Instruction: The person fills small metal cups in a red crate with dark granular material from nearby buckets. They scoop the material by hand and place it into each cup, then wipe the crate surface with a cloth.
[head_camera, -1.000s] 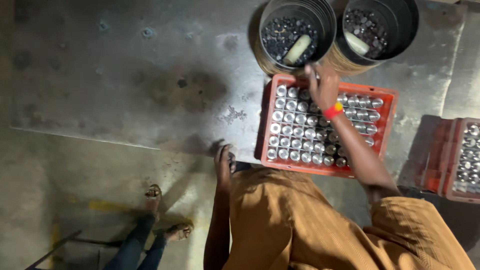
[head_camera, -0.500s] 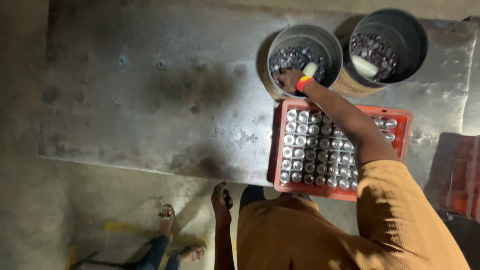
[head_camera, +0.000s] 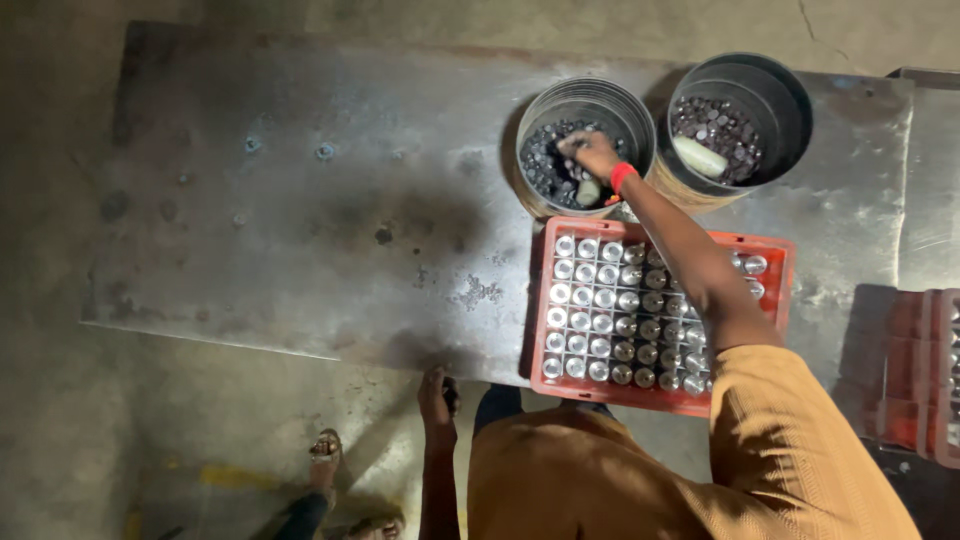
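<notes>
My right hand (head_camera: 590, 152), fingers curled, reaches among dark bottle caps in the left round metal bucket (head_camera: 632, 110) beyond the red plastic bottle crate (head_camera: 775, 262); my left hand (head_camera: 436, 392) hangs, grip indiscernible.

Round metal bucket (head_camera: 640, 115), upright on the steel table, just behind the red crate. Filled partway with small dark bottle caps (head_camera: 545, 165), heaped loosely, a pale scoop-like piece (head_camera: 588, 192) lying among them near the front wall. Right hand (head_camera: 590, 153) down inside, fingers curled into the caps, red band at the wrist.
</notes>
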